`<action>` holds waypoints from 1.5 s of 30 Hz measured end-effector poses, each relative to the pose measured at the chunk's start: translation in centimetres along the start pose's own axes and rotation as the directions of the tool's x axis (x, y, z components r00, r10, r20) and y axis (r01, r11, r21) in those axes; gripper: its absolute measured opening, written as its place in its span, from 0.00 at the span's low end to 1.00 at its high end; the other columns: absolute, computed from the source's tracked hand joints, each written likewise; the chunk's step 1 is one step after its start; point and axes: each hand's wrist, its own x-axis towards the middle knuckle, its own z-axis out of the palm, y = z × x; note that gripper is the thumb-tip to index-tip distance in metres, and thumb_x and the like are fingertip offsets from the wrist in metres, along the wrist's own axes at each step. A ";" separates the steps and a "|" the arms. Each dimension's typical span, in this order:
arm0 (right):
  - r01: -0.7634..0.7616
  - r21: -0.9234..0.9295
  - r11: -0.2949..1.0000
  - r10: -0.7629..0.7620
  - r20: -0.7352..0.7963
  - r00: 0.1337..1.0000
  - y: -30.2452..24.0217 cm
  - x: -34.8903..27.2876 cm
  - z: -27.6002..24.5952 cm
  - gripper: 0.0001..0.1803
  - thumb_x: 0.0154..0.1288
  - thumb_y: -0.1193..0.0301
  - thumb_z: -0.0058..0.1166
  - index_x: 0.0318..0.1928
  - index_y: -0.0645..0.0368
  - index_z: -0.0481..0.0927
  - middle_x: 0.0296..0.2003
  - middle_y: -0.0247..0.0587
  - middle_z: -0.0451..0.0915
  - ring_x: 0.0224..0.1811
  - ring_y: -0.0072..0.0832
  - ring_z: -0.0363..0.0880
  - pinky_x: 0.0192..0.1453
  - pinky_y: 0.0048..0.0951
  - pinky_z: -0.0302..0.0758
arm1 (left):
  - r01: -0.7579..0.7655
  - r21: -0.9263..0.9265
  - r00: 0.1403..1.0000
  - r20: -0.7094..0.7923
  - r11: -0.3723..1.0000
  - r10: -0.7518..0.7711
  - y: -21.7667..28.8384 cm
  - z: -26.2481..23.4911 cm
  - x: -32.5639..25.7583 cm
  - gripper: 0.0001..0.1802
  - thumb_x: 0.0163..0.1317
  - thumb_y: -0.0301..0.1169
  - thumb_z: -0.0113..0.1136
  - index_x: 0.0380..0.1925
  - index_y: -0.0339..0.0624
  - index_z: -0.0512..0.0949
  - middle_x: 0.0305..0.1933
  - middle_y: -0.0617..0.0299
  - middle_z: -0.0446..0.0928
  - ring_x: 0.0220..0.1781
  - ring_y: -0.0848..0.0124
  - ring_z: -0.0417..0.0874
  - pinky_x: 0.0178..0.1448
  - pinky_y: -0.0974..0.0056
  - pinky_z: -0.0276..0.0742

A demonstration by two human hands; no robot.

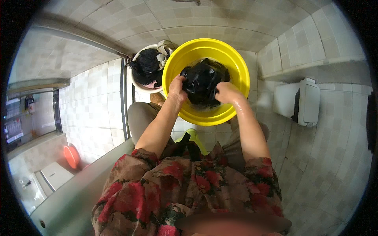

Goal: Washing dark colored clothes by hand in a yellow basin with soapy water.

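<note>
Wet black cloth (202,80) lies bunched in a large yellow basin (234,65), with some suds and water around it. My left hand (178,88) grips the cloth at its left side, the thumb on top and the other fingers partly hidden. At the cloth's right edge my right hand (228,93) has its fingers curled closed on the fabric. Both hands are inside or over the near part of the basin, and my right forearm looks wet. The kind of garment cannot be made out.
Left of the basin stands a white tub (151,89) heaped with dark and pale laundry (145,63). A white lidded bin (307,103) is at the right, below a tiled ledge. A green stool (193,135) shows beneath me. A red basin (71,156) leans beyond the glass panel (78,188).
</note>
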 end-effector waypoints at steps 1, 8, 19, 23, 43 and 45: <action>-0.031 -0.043 0.999 0.032 0.040 0.999 -0.8 -0.1 0.3 0.14 0.52 0.74 0.48 0.38 0.66 0.81 0.43 0.60 0.78 0.47 0.49 0.78 0.53 0.43 0.73 | -0.016 0.023 0.999 -0.046 1.000 0.017 0.3 0.8 -0.8 0.15 0.57 0.26 0.43 0.44 0.39 0.74 0.44 0.52 0.77 0.46 0.56 0.79 0.57 0.50 0.73; 0.111 0.305 0.946 0.045 -0.460 0.887 0.6 2.0 -0.5 0.12 0.62 0.70 0.47 0.41 0.64 0.77 0.40 0.59 0.78 0.46 0.53 0.76 0.50 0.46 0.72 | 0.079 -0.117 0.964 0.263 0.990 -0.046 3.7 2.2 -3.3 0.17 0.57 0.28 0.44 0.46 0.34 0.74 0.46 0.50 0.78 0.48 0.54 0.78 0.60 0.51 0.72; 0.233 0.519 0.822 0.173 -0.619 0.766 1.6 5.9 1.0 0.19 0.66 0.61 0.50 0.51 0.62 0.74 0.49 0.55 0.76 0.53 0.47 0.74 0.56 0.40 0.69 | 0.083 -0.068 0.846 0.533 0.994 -0.034 7.2 4.7 -8.6 0.16 0.56 0.26 0.50 0.45 0.32 0.74 0.45 0.50 0.79 0.45 0.60 0.81 0.54 0.58 0.77; 0.454 0.720 0.525 -0.003 -0.532 0.847 0.6 4.6 -0.8 0.18 0.64 0.63 0.52 0.46 0.65 0.75 0.42 0.51 0.78 0.46 0.36 0.75 0.51 0.32 0.69 | 0.091 -0.008 0.838 0.541 0.996 -0.073 7.5 4.9 -8.7 0.19 0.54 0.23 0.50 0.48 0.32 0.72 0.45 0.50 0.79 0.45 0.61 0.81 0.55 0.60 0.77; 0.397 0.879 -0.265 -0.080 -0.430 0.899 -1.3 4.5 -2.3 0.10 0.67 0.70 0.50 0.45 0.61 0.74 0.39 0.34 0.76 0.41 0.23 0.76 0.42 0.27 0.75 | -0.718 0.514 0.641 0.751 0.470 0.158 3.1 3.6 -1.9 0.29 0.60 0.36 0.62 0.58 0.37 0.66 0.50 0.60 0.73 0.49 0.75 0.72 0.55 0.67 0.70; 0.446 0.879 -0.167 -0.112 -0.467 0.877 -1.5 4.9 -2.6 0.12 0.67 0.70 0.50 0.48 0.61 0.73 0.41 0.35 0.76 0.42 0.24 0.77 0.43 0.27 0.76 | -0.671 0.575 0.699 0.701 0.468 0.142 3.5 3.3 -0.9 0.24 0.62 0.35 0.59 0.56 0.36 0.68 0.46 0.63 0.75 0.47 0.76 0.73 0.54 0.68 0.70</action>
